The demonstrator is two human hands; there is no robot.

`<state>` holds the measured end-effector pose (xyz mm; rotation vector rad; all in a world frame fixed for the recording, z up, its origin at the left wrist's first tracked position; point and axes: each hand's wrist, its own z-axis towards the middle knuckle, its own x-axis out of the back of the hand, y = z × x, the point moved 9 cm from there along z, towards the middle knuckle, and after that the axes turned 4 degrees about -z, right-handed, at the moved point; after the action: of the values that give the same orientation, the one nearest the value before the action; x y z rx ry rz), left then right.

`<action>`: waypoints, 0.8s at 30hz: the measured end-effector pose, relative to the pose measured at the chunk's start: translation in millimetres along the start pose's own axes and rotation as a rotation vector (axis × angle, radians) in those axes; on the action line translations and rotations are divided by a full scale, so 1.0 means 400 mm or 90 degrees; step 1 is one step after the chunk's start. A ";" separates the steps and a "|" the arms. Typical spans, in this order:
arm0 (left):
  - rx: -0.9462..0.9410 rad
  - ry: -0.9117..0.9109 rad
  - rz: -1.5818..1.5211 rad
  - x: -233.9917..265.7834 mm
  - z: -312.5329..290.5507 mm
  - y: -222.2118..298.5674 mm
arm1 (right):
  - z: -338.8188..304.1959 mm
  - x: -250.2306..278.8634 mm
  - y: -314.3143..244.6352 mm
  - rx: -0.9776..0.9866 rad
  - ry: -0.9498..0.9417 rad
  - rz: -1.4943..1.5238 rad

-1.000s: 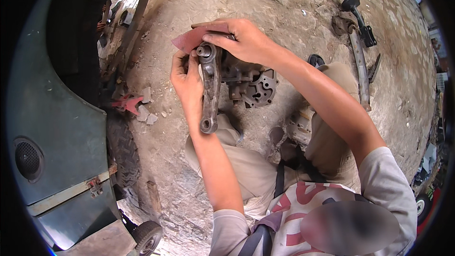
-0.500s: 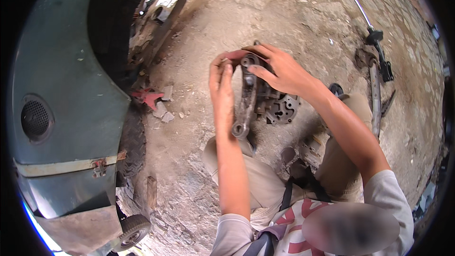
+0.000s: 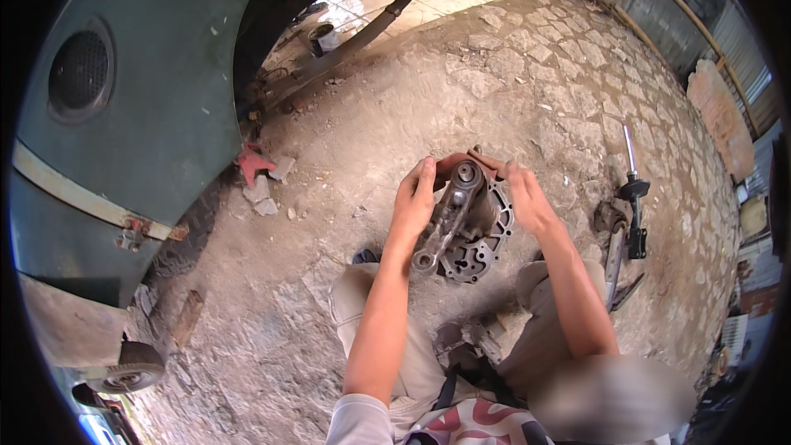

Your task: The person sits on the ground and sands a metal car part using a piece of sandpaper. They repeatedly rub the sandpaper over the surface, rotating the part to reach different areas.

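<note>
Gripping the left end of a red abrasive strip (image 3: pixel 447 166) with the left hand (image 3: pixel 418 198) and its right end with the right hand (image 3: pixel 528 200), fingers bent closed on it. Holding the strip curved around the far side of the round end of a greasy steel arm (image 3: pixel 449 218), mid-scene, with the eyed end toward near left. Just beyond and right of that end, in front of both knees, a machined metal casting (image 3: pixel 472 264) with a holed flange. On the floor (image 3: pixel 346 136) at right, a black shock absorber (image 3: pixel 634 194); at left, a red metal piece (image 3: pixel 252 163) near a green vehicle body (image 3: pixel 177 41). Along the near edge, red lettering on a pale shirt (image 3: pixel 486 422), only partly in view.
</note>
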<state>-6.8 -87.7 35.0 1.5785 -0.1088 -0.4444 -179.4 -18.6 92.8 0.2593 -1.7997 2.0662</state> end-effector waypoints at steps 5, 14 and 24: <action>-0.022 0.009 0.151 -0.031 -0.019 0.082 | 0.045 0.050 0.013 -0.034 0.023 -0.136; -0.034 -0.005 0.190 -0.037 0.005 0.088 | 0.228 -0.032 -0.042 0.049 -0.245 -0.390; 0.037 0.017 0.238 0.040 0.014 0.093 | 0.162 -0.102 0.088 -0.217 -0.126 0.184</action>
<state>13.3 -100.7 68.0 1.5768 -0.3919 -0.1289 -163.7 -92.4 55.6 0.1149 -2.3931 1.9212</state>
